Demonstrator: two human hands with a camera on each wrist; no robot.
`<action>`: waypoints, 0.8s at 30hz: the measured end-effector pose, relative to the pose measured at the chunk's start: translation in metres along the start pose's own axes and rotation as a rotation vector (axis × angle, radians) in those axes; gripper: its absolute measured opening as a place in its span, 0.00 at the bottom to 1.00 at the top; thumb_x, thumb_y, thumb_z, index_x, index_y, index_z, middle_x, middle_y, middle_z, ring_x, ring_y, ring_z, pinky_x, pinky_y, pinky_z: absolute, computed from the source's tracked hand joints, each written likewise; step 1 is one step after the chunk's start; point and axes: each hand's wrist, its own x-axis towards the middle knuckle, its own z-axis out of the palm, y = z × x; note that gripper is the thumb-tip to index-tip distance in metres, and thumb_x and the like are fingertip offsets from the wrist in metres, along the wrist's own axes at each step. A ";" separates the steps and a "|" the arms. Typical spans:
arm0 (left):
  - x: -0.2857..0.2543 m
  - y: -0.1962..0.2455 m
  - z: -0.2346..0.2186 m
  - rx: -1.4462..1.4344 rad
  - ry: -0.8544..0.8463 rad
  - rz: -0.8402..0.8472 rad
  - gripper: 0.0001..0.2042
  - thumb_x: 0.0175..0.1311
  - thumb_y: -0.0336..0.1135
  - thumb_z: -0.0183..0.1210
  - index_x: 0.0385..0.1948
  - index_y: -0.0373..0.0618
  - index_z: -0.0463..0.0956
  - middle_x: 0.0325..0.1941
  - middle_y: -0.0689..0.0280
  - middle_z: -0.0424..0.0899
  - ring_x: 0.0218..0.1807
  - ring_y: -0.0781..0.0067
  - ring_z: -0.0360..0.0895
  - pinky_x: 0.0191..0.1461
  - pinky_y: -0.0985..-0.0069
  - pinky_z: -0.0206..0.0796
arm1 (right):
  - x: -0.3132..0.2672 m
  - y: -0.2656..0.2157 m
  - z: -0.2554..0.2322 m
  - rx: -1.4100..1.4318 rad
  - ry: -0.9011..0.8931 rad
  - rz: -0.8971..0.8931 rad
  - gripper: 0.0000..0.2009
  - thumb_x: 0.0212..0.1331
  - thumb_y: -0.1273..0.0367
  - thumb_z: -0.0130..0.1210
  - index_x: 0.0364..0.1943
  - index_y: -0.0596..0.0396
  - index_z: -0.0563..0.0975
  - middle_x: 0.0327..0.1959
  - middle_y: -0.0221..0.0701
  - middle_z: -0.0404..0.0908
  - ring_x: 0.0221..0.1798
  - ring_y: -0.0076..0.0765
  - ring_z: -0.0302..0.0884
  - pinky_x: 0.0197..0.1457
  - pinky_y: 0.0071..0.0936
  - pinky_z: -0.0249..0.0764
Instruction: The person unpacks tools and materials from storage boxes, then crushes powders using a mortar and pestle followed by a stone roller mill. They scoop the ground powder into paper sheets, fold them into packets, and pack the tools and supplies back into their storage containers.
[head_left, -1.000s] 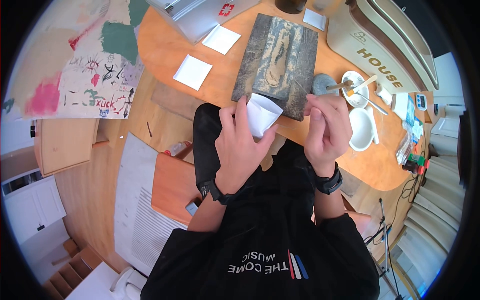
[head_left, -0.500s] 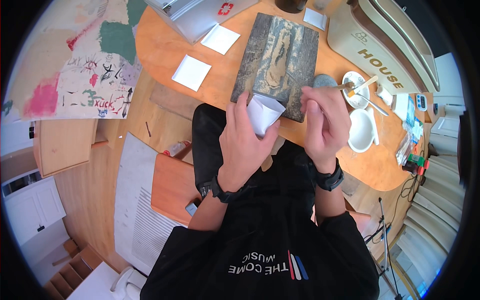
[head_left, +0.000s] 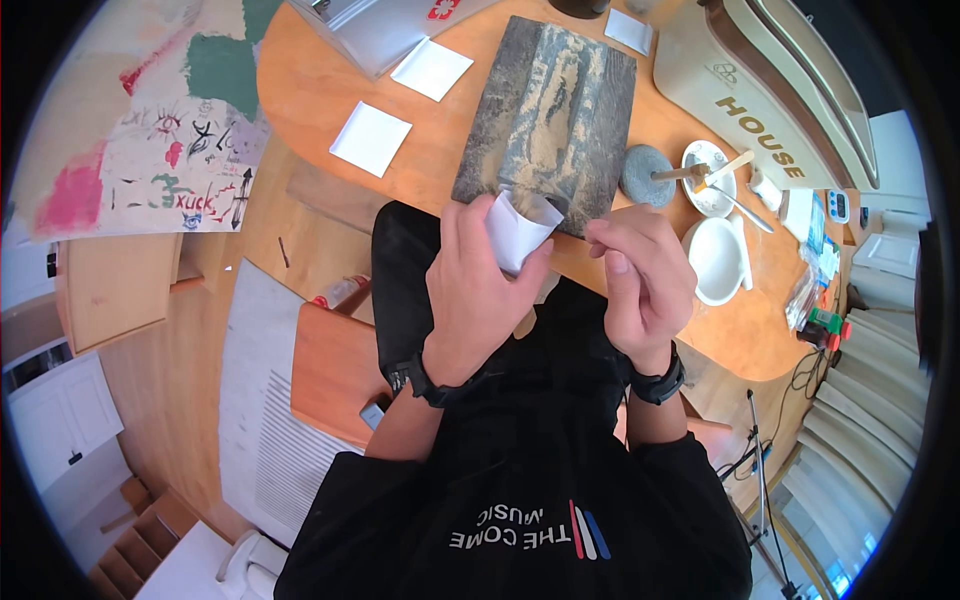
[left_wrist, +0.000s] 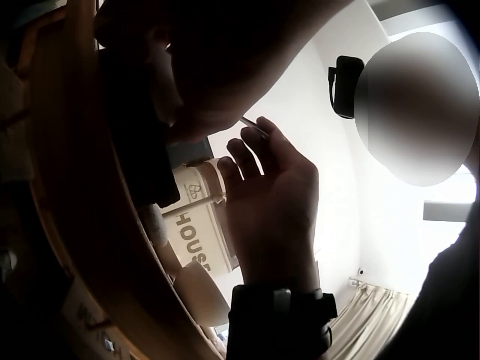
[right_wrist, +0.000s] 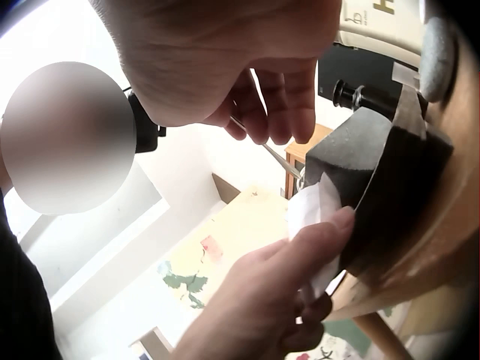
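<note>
My left hand (head_left: 470, 290) holds a white folded paper packet (head_left: 520, 225) at the near edge of a dark board (head_left: 610, 110), its mouth open toward the board. A lengthwise grey block (head_left: 520, 110) on the board carries sandy-brown powder (head_left: 548, 135). To the right of the packet, my right hand (head_left: 645, 285) has its fingers curled and pinches a thin metal tool (right_wrist: 279, 159). The right wrist view shows the tool's end slanting down toward the packet's mouth; in the head view the fingers hide most of it.
Two flat white packets (head_left: 370, 138) (head_left: 432, 69) lie left of the board. To its right are a round grey stone (head_left: 645, 175) with a stick, a patterned dish (head_left: 705, 200), a white bowl (head_left: 715, 262) and a cream HOUSE box (head_left: 745, 90). A grey case (head_left: 370, 30) stands behind.
My right hand has come down and slightly left from over the board's near right corner. The left hand keeps its hold on the packet, and the head view has shifted a little.
</note>
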 end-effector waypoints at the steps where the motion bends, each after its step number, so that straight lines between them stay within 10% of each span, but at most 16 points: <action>1: -0.001 0.001 -0.001 -0.005 -0.003 -0.025 0.30 0.53 0.36 0.76 0.56 0.40 0.70 0.48 0.53 0.76 0.45 0.46 0.81 0.44 0.57 0.74 | 0.001 0.000 0.001 -0.002 -0.001 0.005 0.10 0.61 0.85 0.56 0.44 0.68 0.82 0.37 0.43 0.83 0.34 0.38 0.80 0.38 0.30 0.76; 24: 0.000 -0.005 -0.001 -0.023 0.024 0.009 0.30 0.54 0.36 0.75 0.56 0.40 0.70 0.47 0.54 0.74 0.43 0.46 0.80 0.40 0.58 0.75 | -0.003 0.011 0.010 -0.080 -0.018 -0.028 0.13 0.54 0.85 0.60 0.43 0.66 0.84 0.41 0.43 0.86 0.41 0.47 0.82 0.44 0.35 0.78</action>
